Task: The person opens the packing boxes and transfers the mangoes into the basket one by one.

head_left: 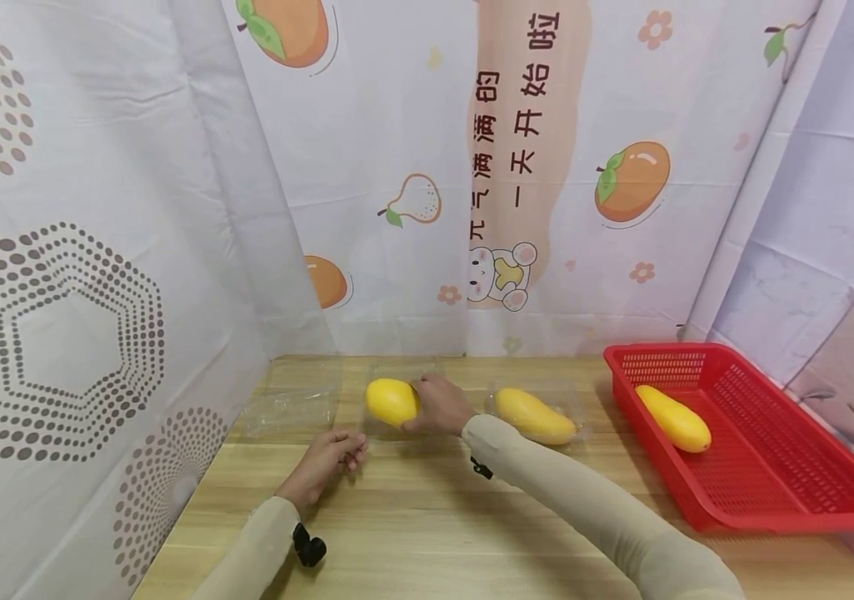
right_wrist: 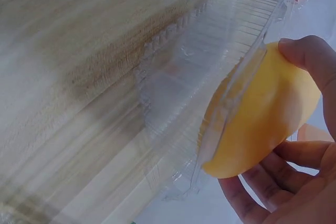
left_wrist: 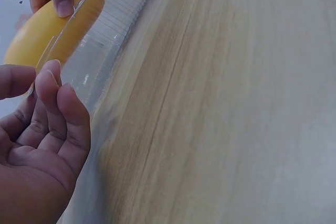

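My right hand (head_left: 437, 404) grips a yellow mango (head_left: 391, 402), thumb on one side and fingers on the other. In the right wrist view the mango sits partly inside a clear plastic box (right_wrist: 184, 72), across its rim. My left hand (head_left: 325, 467) is at the box's near left corner. The left wrist view shows its thumb and fingers (left_wrist: 50, 85) pinching the box's edge. The box's far side is hard to make out in the head view.
A second clear box (head_left: 292, 408) stands at the left. To the right, another clear box holds a yellow mango (head_left: 535, 417). A red basket (head_left: 786, 417) with one more yellow fruit (head_left: 674, 419) lies at the far right. Printed curtains (head_left: 397, 275) hang behind the wooden table (head_left: 427, 533).
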A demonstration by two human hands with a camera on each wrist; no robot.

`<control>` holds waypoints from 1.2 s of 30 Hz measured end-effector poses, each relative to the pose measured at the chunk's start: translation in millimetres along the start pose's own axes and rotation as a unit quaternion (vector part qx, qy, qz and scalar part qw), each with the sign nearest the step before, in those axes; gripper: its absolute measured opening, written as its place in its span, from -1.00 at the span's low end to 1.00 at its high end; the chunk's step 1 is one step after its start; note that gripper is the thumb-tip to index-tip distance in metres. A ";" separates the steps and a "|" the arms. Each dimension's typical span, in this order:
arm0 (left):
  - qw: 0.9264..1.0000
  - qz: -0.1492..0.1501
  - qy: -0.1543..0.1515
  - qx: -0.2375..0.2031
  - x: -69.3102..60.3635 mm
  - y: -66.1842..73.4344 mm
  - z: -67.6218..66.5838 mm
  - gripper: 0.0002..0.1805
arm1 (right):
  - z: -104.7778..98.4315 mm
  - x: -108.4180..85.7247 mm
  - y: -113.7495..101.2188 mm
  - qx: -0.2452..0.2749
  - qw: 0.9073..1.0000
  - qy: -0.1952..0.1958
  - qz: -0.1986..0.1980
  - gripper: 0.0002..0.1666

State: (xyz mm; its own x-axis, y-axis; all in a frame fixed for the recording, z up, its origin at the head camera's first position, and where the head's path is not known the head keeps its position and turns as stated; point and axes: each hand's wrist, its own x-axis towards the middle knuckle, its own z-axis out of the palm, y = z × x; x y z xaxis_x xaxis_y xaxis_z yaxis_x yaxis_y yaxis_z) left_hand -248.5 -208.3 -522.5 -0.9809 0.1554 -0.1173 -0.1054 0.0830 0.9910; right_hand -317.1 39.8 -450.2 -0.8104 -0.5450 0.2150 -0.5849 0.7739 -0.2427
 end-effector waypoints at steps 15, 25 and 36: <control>1.000 -0.008 0.022 0.015 1.7 -0.5 4.8 -0.65 | -8.5 -4.1 12.5 -0.003 1.000 0.017 0.006 -0.11; 0.999 -0.011 0.032 0.005 -0.3 -0.4 6.6 -0.66 | -17.0 -7.1 23.0 0.009 1.000 0.008 0.029 -0.13; 0.999 -0.008 0.035 0.009 -0.7 0.6 6.6 -0.69 | -23.2 -11.1 34.8 0.017 0.999 0.013 0.034 -0.11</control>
State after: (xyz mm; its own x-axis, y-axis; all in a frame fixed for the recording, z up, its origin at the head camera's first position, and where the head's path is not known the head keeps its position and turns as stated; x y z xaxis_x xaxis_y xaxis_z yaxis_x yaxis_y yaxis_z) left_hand -246.8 -201.8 -522.2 -0.9882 0.0845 -0.1278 -0.1189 0.1025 0.9876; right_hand -327.7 80.2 -439.1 -0.8474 -0.4830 0.2206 -0.5298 0.7972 -0.2894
